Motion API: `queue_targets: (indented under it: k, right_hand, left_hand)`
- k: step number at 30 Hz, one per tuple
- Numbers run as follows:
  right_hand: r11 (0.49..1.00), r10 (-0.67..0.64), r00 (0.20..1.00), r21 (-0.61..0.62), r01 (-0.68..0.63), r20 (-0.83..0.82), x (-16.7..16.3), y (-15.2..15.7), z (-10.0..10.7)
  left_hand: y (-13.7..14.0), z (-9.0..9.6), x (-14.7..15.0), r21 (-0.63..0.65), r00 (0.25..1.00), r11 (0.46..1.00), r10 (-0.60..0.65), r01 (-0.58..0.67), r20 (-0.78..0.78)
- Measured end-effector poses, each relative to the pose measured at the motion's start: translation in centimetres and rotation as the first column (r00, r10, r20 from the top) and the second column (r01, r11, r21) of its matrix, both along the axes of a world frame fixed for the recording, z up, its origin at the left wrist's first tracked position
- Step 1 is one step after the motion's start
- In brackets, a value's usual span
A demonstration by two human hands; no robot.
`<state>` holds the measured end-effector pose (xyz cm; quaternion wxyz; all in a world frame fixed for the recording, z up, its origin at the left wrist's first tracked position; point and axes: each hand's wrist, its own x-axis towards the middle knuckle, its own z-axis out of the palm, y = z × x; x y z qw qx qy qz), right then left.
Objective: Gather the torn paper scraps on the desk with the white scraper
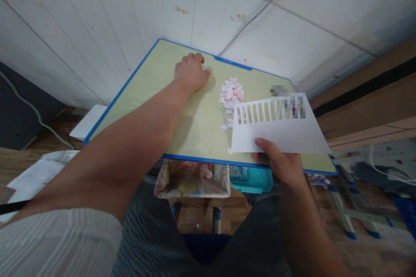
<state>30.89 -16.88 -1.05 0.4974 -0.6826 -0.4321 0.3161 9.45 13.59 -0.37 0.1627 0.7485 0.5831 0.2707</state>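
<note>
My right hand [287, 165] clamps a card [279, 136] by the blue edge [214, 161]; scraps [231, 93] lie beyond. My left hand [191, 72] curls, thumb apart, table [198, 125] room on its near side.

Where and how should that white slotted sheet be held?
Probably its near edge, from the near side, thumb on top: the white slotted sheet is solid there, its slots line the far part, and the right hand pinches it so.
</note>
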Motion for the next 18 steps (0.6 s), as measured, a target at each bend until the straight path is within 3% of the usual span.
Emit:
queue_targets:
  k: [4, 10, 18]
  right_hand:
    - [0.999, -0.034, 0.999, 0.04, 0.035, -0.014, 0.9, -0.5, 0.8]
    - [0.991, 0.105, 0.993, 0.084, -0.1, -0.056, 2.4, -0.4, 0.9]
    - [0.998, 0.03, 0.999, 0.059, -0.027, -0.041, 2.1, -0.4, 0.6]
  left_hand:
    - [0.3, -0.2, -0.1, -0.018, 1.0, 1.0, -0.013, 0.013, 0.029]
    - [0.3, -0.1, -0.1, -0.019, 0.999, 0.999, -0.028, 0.028, 0.021]
    - [0.3, -0.1, 0.0, -0.034, 1.0, 0.999, -0.001, 0.002, 0.023]
